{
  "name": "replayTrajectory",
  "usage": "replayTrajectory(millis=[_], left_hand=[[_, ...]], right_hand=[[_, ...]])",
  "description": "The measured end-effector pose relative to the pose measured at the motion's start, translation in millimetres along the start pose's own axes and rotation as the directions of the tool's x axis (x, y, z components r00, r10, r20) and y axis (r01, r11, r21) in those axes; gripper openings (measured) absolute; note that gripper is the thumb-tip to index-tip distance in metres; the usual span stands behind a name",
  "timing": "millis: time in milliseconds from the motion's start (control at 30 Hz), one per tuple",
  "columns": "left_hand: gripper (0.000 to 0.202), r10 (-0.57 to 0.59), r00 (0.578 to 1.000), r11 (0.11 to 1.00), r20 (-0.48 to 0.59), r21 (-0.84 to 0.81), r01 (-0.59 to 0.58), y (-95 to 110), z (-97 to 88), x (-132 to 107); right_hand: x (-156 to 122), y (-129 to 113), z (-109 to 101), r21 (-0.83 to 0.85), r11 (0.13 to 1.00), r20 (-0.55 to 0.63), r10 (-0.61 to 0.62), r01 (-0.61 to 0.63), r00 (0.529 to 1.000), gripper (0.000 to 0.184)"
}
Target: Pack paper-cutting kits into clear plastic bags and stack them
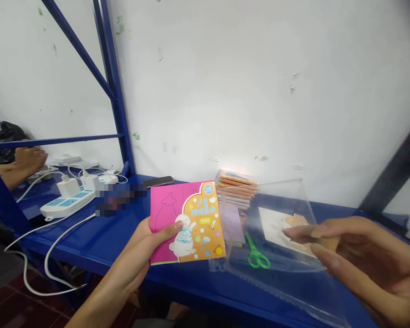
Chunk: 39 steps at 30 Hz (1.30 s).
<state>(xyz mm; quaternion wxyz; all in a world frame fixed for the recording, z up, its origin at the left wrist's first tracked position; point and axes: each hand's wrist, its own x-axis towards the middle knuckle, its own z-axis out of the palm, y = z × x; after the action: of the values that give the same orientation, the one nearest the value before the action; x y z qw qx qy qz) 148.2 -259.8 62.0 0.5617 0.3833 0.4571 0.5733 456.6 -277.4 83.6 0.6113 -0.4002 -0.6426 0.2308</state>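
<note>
head view: booklet (186, 223) and clear bag (287, 214) held above the desk (89, 239).
left hand (145, 243) grip closed on the booklet's lower left edge; it looks thin, light and bendable. right hand (365, 259) pinches the slippery-looking bag; green scissors (258, 258) show through it.

Left hand (146, 248), right hand (367, 259) (both bare)

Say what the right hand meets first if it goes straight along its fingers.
The right hand points left, fingertips on the clear bag, so that comes first; beyond it, probably the booklet in the left hand. Depth unclear.
</note>
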Motion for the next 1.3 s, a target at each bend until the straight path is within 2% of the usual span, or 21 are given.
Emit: replayTrajectory(millis=[133, 267, 400, 567, 667, 767, 867, 1033, 1300], left_hand=[[0.070, -0.032, 0.999, 0.999, -0.033, -0.029, 0.031, -3.9, -4.4, 3.2], [0.067, -0.034, 0.996, 0.998, -0.077, -0.052, 0.030, -7.0, -6.5, 4.9], [0.066, -0.043, 0.998, 0.997, -0.052, -0.070, 0.039, -6.6, -3.9, 3.2], [0.066, -0.061, 0.998, 0.995, -0.034, -0.076, 0.058, -6.1, -4.4, 2.7], [0.064, -0.043, 0.998, 0.997, -0.050, -0.064, 0.040, -6.6, -7.4, 3.5], [0.064, -0.013, 0.998, 0.998, -0.057, -0.058, 0.009, -6.8, -8.4, 3.4], [0.064, -0.015, 0.998, 0.998, -0.061, -0.066, 0.011, -6.7, -6.0, 2.9], [0.063, 0.003, 0.997, 0.998, -0.076, -0.061, -0.008, -6.6, -3.7, 3.8], [0.063, 0.045, 0.990, 0.996, -0.134, -0.071, -0.055, -7.5, -4.6, 5.1]], right_hand=[[0.0, 2.2, -5.2, 0.034, 0.996, -0.040, 0.080, -0.079, 0.996, 0.019], [1.2, 12.8, -11.6, 0.008, 0.996, -0.036, 0.092, -0.092, 0.995, 0.025], [2.8, 14.1, -1.9, 0.073, 0.988, -0.057, 0.142, -0.138, 0.988, 0.025], [4.6, 9.5, 5.1, 0.190, 0.965, -0.016, 0.187, -0.181, 0.982, 0.026], [4.8, 6.3, -0.4, 0.256, 0.936, -0.105, 0.275, -0.241, 0.956, 0.027], [6.2, 6.6, -4.7, 0.227, 0.949, -0.159, 0.259, -0.220, 0.953, 0.029], [8.8, 10.0, -1.8, 0.251, 0.947, -0.111, 0.232, -0.198, 0.966, 0.025], [10.9, 11.8, 7.8, 0.338, 0.917, 0.046, 0.211, -0.214, 0.976, 0.017], [10.8, 18.8, 4.4, 0.410, 0.889, 0.033, 0.206, -0.201, 0.978, 0.019]])
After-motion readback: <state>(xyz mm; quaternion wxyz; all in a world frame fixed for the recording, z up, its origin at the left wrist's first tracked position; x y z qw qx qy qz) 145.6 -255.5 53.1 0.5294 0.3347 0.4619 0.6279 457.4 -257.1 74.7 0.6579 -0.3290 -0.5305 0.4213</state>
